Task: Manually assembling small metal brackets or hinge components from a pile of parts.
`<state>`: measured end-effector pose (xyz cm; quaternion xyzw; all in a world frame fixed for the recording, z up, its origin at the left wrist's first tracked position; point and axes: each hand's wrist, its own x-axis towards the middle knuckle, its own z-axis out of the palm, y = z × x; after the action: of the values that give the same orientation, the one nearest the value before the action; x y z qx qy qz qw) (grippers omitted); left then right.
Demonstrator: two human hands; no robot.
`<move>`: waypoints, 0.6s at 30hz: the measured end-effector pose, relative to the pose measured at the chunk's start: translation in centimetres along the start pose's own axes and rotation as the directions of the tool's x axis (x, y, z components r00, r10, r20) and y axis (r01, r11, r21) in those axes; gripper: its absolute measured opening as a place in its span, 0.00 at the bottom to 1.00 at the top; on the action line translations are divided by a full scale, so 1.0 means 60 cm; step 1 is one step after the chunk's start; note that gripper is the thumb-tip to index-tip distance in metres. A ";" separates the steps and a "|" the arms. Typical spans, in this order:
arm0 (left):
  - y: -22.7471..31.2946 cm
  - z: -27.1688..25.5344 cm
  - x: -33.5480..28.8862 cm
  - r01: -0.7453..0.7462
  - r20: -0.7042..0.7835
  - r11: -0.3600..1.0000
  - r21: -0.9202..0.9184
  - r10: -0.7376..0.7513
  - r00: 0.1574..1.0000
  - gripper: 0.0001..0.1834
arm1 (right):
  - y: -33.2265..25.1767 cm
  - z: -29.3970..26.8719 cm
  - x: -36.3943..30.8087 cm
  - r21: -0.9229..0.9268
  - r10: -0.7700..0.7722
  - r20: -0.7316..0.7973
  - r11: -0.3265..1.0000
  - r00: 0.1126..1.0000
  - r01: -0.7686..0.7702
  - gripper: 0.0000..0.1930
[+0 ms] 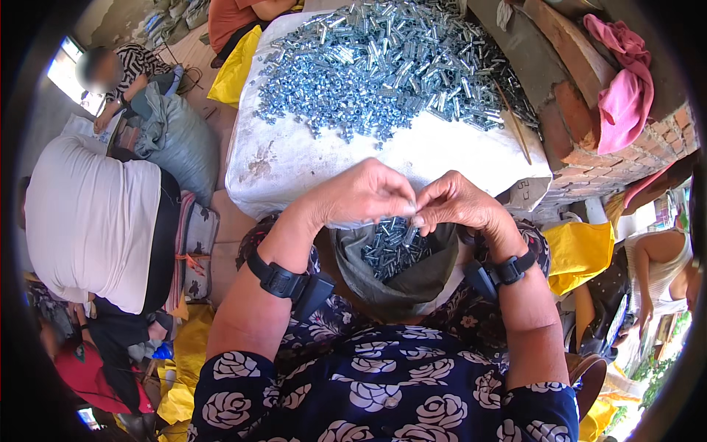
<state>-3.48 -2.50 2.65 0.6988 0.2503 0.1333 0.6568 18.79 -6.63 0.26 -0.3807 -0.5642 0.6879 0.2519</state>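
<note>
My left hand (372,193) and my right hand (458,202) meet fingertip to fingertip above an open dark grey-green sack (394,295) in my lap. Both are closed in a pinch; whatever sits between the fingertips is too small and covered to make out. Inside the sack lie many small, slim metal pieces (387,254). Just beyond my hands, a white cloth-covered work surface (294,173) bears a heap of shiny metal parts. Short, nut-like rings (305,99) gather on its left side, while longer tube-shaped pieces (442,62) spread across the back and right.
A thin stick (514,121) lies at the heap's right edge. Beyond it stands a brick wall (626,173) with a pink cloth (622,88) draped over. Stuffed sacks (180,140) and a person in a white top (96,214) are at left; yellow bags (582,250) lie right.
</note>
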 end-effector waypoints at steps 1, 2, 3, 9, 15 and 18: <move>0.001 -0.006 0.003 -0.017 -0.075 0.998 0.056 0.021 0.997 0.06 | 0.001 -0.003 0.002 -0.048 -0.002 -0.048 0.999 0.999 0.000 0.05; -0.004 -0.009 0.009 -0.017 -0.076 0.998 0.056 0.021 0.997 0.06 | 0.000 -0.005 0.004 -0.097 -0.006 -0.093 0.995 0.996 -0.003 0.05; -0.016 -0.013 0.020 -0.059 -0.258 0.992 0.114 0.087 0.962 0.06 | -0.002 -0.011 0.009 -0.114 -0.041 -0.168 0.993 0.985 0.021 0.06; -0.049 -0.037 0.077 0.099 -0.448 0.584 0.806 0.493 0.746 0.08 | 0.041 -0.072 0.087 -0.508 -0.459 -0.603 0.852 0.653 0.129 0.07; -0.066 -0.035 0.104 0.191 -0.294 0.242 0.951 0.525 0.799 0.06 | 0.039 -0.095 0.144 -0.881 -0.756 -0.393 0.472 0.523 0.021 0.15; -0.071 -0.034 0.110 0.165 -0.259 0.212 0.963 0.567 0.782 0.07 | 0.039 -0.101 0.158 -0.944 -0.778 -0.302 0.323 0.551 -0.063 0.17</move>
<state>0.28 2.75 -2.29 0.8992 0.3601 0.2437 -0.0492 18.36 3.71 -4.70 -0.5347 -0.7550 -0.0253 0.3787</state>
